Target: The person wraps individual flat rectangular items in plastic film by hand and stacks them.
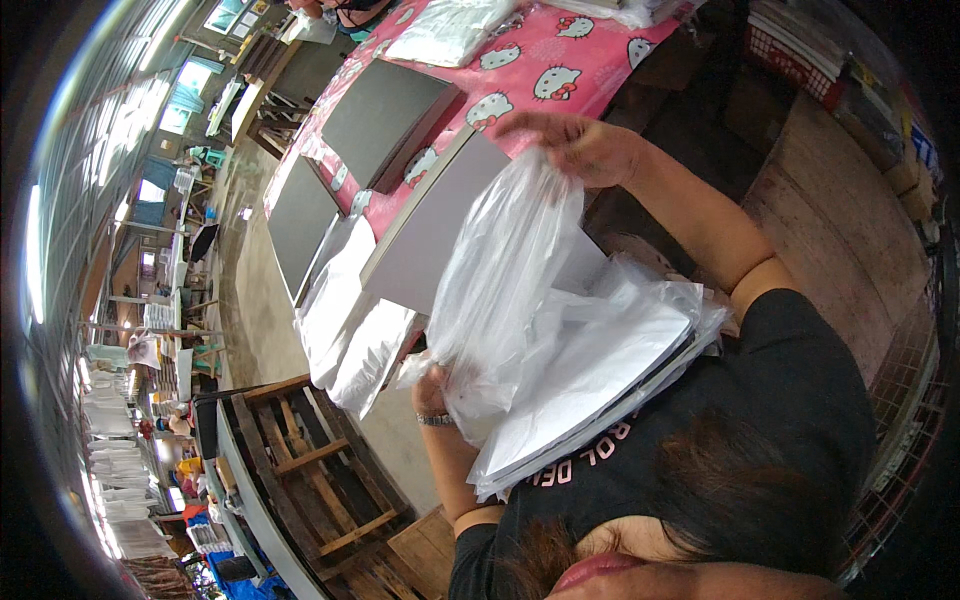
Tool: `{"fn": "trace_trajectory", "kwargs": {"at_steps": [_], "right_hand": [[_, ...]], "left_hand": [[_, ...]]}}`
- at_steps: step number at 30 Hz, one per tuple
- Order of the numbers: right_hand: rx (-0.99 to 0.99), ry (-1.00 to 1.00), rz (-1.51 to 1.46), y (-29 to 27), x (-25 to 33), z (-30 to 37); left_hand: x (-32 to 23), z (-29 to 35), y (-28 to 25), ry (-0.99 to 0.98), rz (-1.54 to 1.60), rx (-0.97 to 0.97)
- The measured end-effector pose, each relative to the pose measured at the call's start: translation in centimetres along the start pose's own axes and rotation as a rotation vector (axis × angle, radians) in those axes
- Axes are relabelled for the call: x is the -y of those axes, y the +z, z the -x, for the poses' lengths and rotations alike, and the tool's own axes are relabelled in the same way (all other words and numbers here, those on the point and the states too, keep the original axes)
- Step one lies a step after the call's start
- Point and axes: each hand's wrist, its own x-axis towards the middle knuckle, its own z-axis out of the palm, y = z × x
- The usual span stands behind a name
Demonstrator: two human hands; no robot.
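A crinkled clear plastic bag is stretched between my two hands. My left hand, with a watch at the wrist, is closed on its lower left edge. At the opposite end, my right hand pinches the gathered plastic, some fingers stretched outward. Against my body lies a stack of flat plastic bags, partly under the held bag. Just beyond the held bag is a flat box with a pale face and a grey edge. Its near part is hidden by the plastic.
Dark grey boxes rest on a pink cartoon-cat tablecloth. White plastic-wrapped packs hang over the table's left side. A wooden pallet stands at lower left. A red basket is at upper right.
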Motion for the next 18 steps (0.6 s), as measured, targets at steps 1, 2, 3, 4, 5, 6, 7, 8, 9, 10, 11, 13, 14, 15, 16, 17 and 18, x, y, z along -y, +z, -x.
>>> {"fn": "trace_trajectory", "kwargs": {"at_steps": [1, 2, 3, 4, 5, 6, 7, 8, 9, 10, 11, 13, 14, 15, 16, 17, 18], "right_hand": [[0.027, 0.012, -0.015, -0.9, 0.1, -0.3], [0.053, 0.024, -0.03, -2.1, 0.2, -0.6], [-0.007, 0.052, 0.066, -1.8, 0.1, -1.4], [-0.055, 0.086, 0.157, -1.3, -0.2, -2.4], [-0.117, 0.062, 0.363, -1.3, -0.4, -3.0], [-0.197, 0.038, 0.572, -1.7, -0.5, -2.8], [-0.255, 0.014, 0.775, -1.5, -0.6, -3.3], [-0.333, 0.002, 1.046, -0.1, -0.8, -4.2], [-0.379, -0.113, 1.327, 0.0, -1.8, -4.5], [-0.443, -0.232, 1.609, -0.5, -3.2, -4.2], [-0.506, -0.359, 1.888, -1.0, -4.3, -3.7], [-0.504, -0.31, 1.821, 2.2, -3.9, -1.7], [-0.497, -0.387, 1.816, 3.0, -3.9, -0.4], [-0.491, -0.455, 1.812, 3.6, -3.4, 0.8], [-0.426, -0.365, 1.703, 4.2, -2.3, 1.5], [-0.362, -0.277, 1.591, 5.1, -0.8, 2.1], [-0.305, -0.196, 1.476, 6.1, 0.6, 2.7]], "left_hand": [[0.0, -0.3, -0.1, 0.018, -0.107, -0.058], [0.1, -0.7, -0.2, 0.029, -0.213, -0.118], [-1.0, -2.0, -0.8, 0.055, -0.233, -0.2], [-2.6, -3.4, -1.2, 0.089, -0.261, -0.287], [-3.3, -5.2, 0.5, 0.096, -0.347, -0.408], [-3.6, -7.4, 2.5, 0.08, -0.429, -0.517], [-4.4, -8.8, 5.7, 0.059, -0.589, -0.684], [-4.3, -9.3, 6.4, 0.172, -0.694, -0.681], [-4.2, -9.6, 6.9, 0.281, -0.798, -0.663], [-3.9, -9.6, 7.4, 0.289, -0.668, -0.514], [-3.6, -9.0, 8.0, 0.268, -0.738, -0.517], [-3.3, -6.8, 9.7, 0.166, -0.922, -0.577], [-3.5, -5.5, 10.5, 0.148, -0.989, -0.564], [-3.6, -3.9, 11.2, 0.121, -1.053, -0.547], [-3.7, -2.5, 11.1, 0.198, -1.047, -0.557], [-3.8, -1.2, 10.9, 0.278, -1.04, -0.566], [-4.0, -0.3, 10.7, 0.464, -0.957, -0.584]]}}
